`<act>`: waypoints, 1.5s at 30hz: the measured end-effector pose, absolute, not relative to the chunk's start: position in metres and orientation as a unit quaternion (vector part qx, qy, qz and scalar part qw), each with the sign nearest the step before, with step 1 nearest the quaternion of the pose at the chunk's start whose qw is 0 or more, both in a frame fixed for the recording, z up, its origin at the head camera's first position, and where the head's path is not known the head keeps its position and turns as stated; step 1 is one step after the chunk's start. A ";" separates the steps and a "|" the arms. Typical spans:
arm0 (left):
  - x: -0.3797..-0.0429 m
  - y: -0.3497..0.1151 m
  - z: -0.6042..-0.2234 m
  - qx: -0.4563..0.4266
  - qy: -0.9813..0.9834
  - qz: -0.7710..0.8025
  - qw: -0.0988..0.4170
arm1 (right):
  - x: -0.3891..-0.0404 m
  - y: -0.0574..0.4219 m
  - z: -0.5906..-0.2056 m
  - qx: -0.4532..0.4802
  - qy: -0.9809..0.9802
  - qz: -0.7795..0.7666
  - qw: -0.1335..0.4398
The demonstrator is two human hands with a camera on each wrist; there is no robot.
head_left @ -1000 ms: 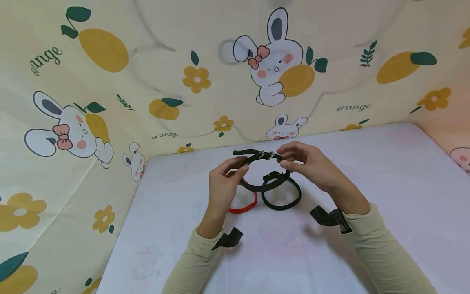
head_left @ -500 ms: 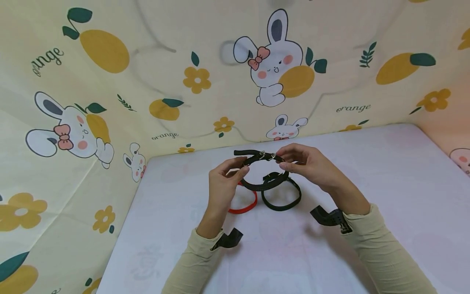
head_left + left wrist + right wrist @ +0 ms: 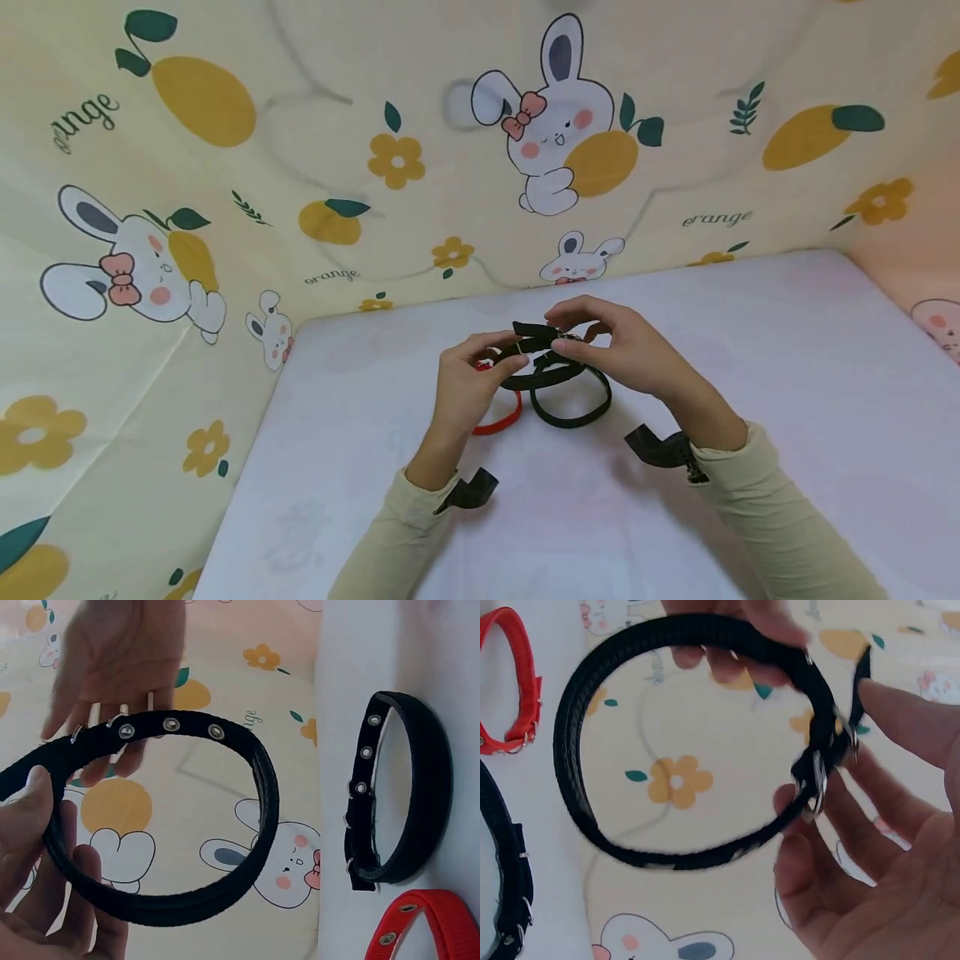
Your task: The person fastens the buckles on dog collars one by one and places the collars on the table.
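A black dog collar point(image 3: 547, 379), buckled into a ring, is held up over the table between both hands. My left hand point(image 3: 472, 379) pinches its side, thumb on the near face and fingers behind. My right hand point(image 3: 626, 350) holds the opposite side near the buckle. In the right wrist view, the thumb meets the loose strap end and the fingers curl close to the metal buckle and ring point(image 3: 815, 784). Metal eyelets point(image 3: 172, 724) line the band in the left wrist view. Below it, a second black collar point(image 3: 572, 422) and a red collar point(image 3: 498, 427) stand on the table.
The white-covered table point(image 3: 555, 517) meets a patterned cloth wall point(image 3: 420, 233) of rabbits and oranges at its back and left. Dark straps point(image 3: 660, 447) hang from both sleeve cuffs.
The held collar has turned and come down slightly, its loose strap end shifting right. The hands have come closer together, and the right fingers have moved along the buckle area. The table collars stay put.
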State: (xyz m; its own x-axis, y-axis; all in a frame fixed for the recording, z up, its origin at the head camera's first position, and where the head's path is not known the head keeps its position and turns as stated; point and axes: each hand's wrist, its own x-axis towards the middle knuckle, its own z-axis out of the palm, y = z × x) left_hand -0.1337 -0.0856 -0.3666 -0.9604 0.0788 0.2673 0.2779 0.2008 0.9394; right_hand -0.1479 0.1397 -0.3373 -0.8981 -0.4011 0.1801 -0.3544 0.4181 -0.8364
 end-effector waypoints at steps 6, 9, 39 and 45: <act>-0.134 -0.084 -0.367 -0.144 -0.783 -0.597 0.102 | -0.143 0.132 -0.337 -0.244 0.837 -0.489 -0.011; -0.133 -0.085 -0.367 -0.147 -0.785 -0.593 0.106 | -0.141 0.131 -0.336 -0.251 0.831 -0.496 -0.023; -0.126 -0.080 -0.364 -0.128 -0.797 -0.578 0.119 | -0.139 0.125 -0.337 -0.209 0.849 -0.483 -0.046; -0.125 -0.079 -0.365 -0.137 -0.798 -0.571 0.136 | -0.140 0.124 -0.339 -0.193 0.856 -0.478 -0.038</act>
State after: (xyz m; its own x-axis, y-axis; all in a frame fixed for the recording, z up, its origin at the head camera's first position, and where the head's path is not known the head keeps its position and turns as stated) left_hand -0.1250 -0.0788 -0.3651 -0.9257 0.0637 0.3728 0.3735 0.3092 0.8746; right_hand -0.1398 0.1236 -0.3390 -0.9224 -0.2947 0.2498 -0.3672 0.4683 -0.8036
